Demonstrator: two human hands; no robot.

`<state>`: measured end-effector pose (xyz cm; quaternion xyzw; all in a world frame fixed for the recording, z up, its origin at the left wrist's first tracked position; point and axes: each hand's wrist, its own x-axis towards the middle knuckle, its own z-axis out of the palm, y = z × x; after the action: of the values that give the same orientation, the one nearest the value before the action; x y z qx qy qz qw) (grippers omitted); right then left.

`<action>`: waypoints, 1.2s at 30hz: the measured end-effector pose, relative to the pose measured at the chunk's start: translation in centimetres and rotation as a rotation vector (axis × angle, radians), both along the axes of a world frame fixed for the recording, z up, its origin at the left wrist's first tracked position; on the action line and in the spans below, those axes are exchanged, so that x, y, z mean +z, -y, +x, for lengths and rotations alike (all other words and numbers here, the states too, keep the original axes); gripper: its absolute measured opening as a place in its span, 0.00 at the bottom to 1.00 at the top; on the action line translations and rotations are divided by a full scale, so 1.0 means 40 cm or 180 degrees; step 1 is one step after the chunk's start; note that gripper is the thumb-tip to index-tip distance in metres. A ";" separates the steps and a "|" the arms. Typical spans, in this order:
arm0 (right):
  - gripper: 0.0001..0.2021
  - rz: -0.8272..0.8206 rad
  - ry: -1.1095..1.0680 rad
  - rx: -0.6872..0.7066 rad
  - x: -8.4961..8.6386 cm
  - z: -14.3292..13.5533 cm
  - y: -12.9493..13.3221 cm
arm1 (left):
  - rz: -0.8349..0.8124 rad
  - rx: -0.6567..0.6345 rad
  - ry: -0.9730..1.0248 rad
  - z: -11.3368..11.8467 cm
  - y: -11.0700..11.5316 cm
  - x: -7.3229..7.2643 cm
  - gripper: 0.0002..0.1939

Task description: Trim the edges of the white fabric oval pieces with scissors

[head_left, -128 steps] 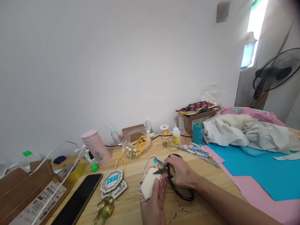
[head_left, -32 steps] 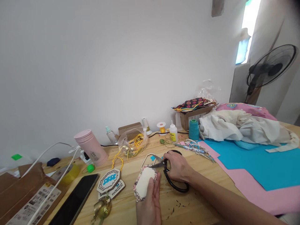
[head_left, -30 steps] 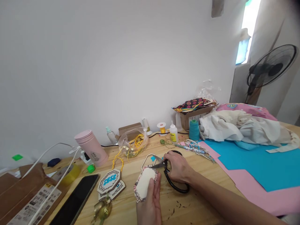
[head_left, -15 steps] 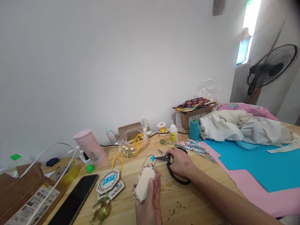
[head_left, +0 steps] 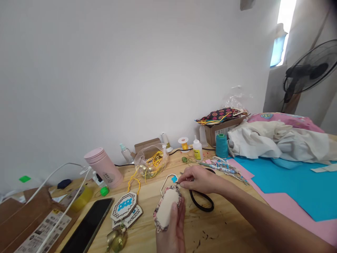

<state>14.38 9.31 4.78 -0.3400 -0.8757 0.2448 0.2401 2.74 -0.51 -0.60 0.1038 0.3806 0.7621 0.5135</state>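
Observation:
In my left hand (head_left: 172, 225) is an elongated octagonal cream panel (head_left: 168, 207) with a floral fabric border, my thumb lying across its face. The fingertips of my right hand (head_left: 196, 180) are pinched at the panel's upper right edge; whatever they hold is too small to make out. Behind and beneath that hand lie black-handled scissors (head_left: 202, 205), mostly hidden, one loop showing. Just beyond the panel, a thin pale frame (head_left: 165, 182) rests on the table with a blue flower-shaped piece (head_left: 174, 179) in it.
To the left are latticed octagonal pendants (head_left: 124, 206), a brass bell (head_left: 116, 239), a phone (head_left: 88, 225) and a pink cup (head_left: 104, 167). Further back stand a bag of bells (head_left: 151, 163), a glue bottle (head_left: 197, 150) and teal thread (head_left: 221, 146). Blue sheets (head_left: 297, 186) lie right.
My right hand has let go of the scissors and moved left to the panel's top edge, fingertips pinched there. The left hand still holds the panel. The view has shifted slightly.

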 end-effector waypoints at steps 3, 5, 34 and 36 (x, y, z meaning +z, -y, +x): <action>0.09 -0.0081 -0.0416 0.0230 -0.018 -0.024 0.008 | 0.0087 0.0092 -0.0058 0.008 0.001 0.000 0.26; 0.09 -0.0034 -0.0527 0.0139 -0.029 -0.030 0.016 | 0.0052 0.0126 -0.0108 0.012 0.001 0.001 0.25; 0.05 0.0510 -0.0870 -0.0326 -0.045 -0.018 0.033 | -0.0262 0.0235 -0.1150 0.003 0.001 -0.027 0.19; 0.04 0.0499 -0.0937 -0.0209 -0.048 -0.019 0.035 | -0.0191 0.0258 -0.1050 0.002 -0.001 -0.028 0.20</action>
<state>13.63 7.93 2.87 -0.3091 -0.8359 0.2150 0.3994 2.82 -0.46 -1.73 0.1967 0.4862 0.7431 0.4157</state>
